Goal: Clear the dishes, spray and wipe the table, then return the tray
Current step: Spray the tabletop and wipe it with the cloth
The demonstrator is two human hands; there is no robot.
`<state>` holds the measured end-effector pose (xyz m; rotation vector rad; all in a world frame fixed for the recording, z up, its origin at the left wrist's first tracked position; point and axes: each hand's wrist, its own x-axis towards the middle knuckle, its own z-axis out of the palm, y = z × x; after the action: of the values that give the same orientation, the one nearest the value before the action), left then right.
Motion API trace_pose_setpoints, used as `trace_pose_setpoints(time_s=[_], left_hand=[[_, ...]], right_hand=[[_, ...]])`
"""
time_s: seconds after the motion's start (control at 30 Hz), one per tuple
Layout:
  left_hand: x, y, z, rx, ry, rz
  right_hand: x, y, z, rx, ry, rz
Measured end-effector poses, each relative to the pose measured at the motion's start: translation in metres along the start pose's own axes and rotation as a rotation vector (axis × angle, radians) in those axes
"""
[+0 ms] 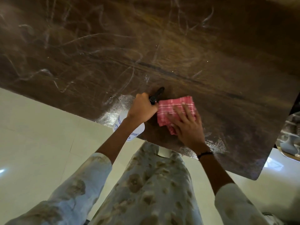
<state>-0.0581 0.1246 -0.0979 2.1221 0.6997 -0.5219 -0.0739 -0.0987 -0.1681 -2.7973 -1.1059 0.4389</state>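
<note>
Nearest the body, the left hand (142, 108) has its grip clamped round the neck of a white spray bottle (129, 127), its black nozzle (158, 93) aimed out over the worktop (113, 46). The bottle's body hangs past the near edge, probably so it stays ready for another squirt without taking up wiped surface.

Just beside it, the right hand (186, 124) lies on a folded red checked cloth (175, 109), fingers straight and spread, not curled: a flat press that loads the whole pad for wiping. Cloth and bottle hand nearly touch.

The cloth sits close to the near edge, where wet patches glisten on both sides of the arms. To the right the worktop ends at a rounded corner, so a sweep that way soon runs out. Ahead and to the left, the brown surface stretches wide and bare of dishes, streaked with pale smears; that is where most of the open room lies. The tray is not in view.
</note>
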Motion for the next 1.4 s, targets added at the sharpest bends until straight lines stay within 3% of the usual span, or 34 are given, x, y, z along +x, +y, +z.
trace_pose_setpoints(time_s=[0.13,0.23,0.43,0.57,0.8,1.03,1.4], left_hand=[[0.004,-0.003,0.002,0.005,0.008,-0.013],[0.006,-0.003,0.004,-0.006,0.024,-0.036],[0.009,0.012,0.005,0.009,0.006,-0.024],[0.015,0.024,0.007,0.011,-0.032,-0.01],[0.033,0.064,0.023,0.098,-0.019,-0.007],[0.047,0.099,0.029,0.059,-0.038,0.044],[0.061,0.104,0.016,0.106,0.002,-0.041]], right_hand=[[0.011,0.031,-0.012,0.051,0.077,0.298],[0.053,0.02,-0.019,0.136,0.137,0.377],[0.078,-0.013,-0.017,0.077,0.058,0.089],[0.035,0.024,-0.017,-0.021,-0.022,-0.117],[0.035,0.096,-0.037,0.029,0.024,0.165],[0.042,0.104,-0.036,0.019,0.038,0.156],[0.052,0.125,-0.043,0.038,0.034,0.131]])
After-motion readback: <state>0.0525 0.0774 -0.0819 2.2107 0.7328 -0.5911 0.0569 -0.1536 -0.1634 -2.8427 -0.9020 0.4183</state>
